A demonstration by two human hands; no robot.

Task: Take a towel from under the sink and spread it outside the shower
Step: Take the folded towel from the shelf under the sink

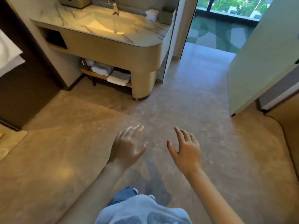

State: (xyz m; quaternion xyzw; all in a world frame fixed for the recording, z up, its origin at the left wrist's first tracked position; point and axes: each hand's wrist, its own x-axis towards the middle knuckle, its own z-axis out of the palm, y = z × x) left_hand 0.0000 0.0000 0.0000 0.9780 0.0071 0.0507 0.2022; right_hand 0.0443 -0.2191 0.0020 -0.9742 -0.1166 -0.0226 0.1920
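While I stand on the floor (80, 159), my left hand (127, 147) and right hand (186, 149) hang out in front of me, fingers spread wide, holding nothing. Folded towels (119, 77) lie on the shelf (95, 74) under the sink (105, 24), well apart from both hands. Right of the vanity a doorway stands open.

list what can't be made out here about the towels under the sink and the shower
Head view only:
- Folded towels on the shelf under the sink: the vanity front hides the stacks' tops, so their count is unclear.
- Shower: not identifiable in the frame; where to spread the towel is unclear.
- White cloth at the left: cut off by the edge.
- Left hand and right hand: open, empty.
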